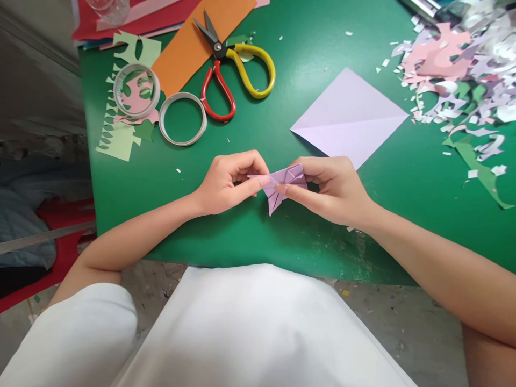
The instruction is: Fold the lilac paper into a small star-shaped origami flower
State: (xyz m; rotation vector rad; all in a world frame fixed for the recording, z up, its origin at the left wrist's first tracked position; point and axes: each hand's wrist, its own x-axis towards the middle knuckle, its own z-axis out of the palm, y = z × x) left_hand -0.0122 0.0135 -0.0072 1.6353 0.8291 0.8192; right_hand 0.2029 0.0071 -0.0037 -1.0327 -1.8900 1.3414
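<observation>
Two hands meet at the middle of the frame, and between them I see a small folded piece of lilac paper (287, 183), held just above the green worktop (250, 236). My left hand (228, 183) has its grip pressed together on the paper's left point, thumb against forefinger, the other fingers curled in. My right hand (334, 188) pinches the right side of the fold, thumb below and fingers laid over the top edge. A narrow tip of the paper hangs down between the two hands, close over the worktop; I cannot tell whether it touches.

Just above and right of the hands lies a flat lilac sheet (349, 115), square, turned like a diamond, with a crease across it. Its lower corner sits near my right knuckles.

Further up, at the top centre, scissors (231, 67) lie open, one handle red, one yellow, the blades resting on an orange sheet (189, 45). Left of them are two tape rolls (182, 118), side by side, the left one lying on pale green and pink cut-outs (121, 134). Red paper (141, 21) shows along the top edge.

In the upper right corner is a heap of scraps (455, 70), pink, white and green, with bits scattered down the right side of the worktop.
</observation>
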